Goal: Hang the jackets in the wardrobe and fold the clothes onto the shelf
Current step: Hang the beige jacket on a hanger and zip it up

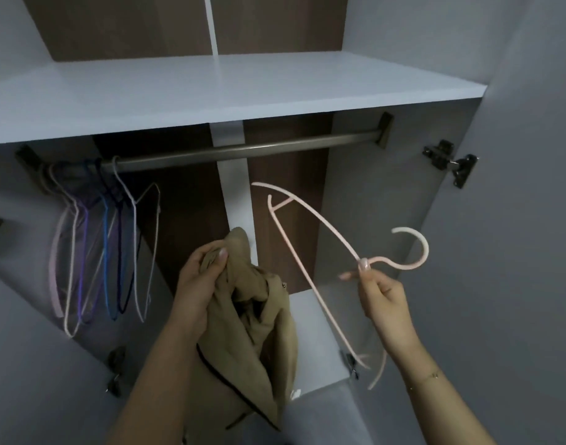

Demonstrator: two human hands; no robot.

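My left hand [196,284] grips the bunched collar end of a tan jacket [252,319], which hangs down in front of the open wardrobe. My right hand [382,298] pinches a pale pink hanger [310,232] at the base of its hook, holding it tilted in the air to the right of the jacket. The hanger and the jacket are apart. Above both runs the metal rail [243,150], under the white shelf [211,91].
Several empty hangers [105,245] in pink, white, purple and blue hang at the rail's left end. The wardrobe's open right door [515,220] with its hinge [451,162] stands close to my right hand. A lower white surface [313,342] lies beneath the hanger.
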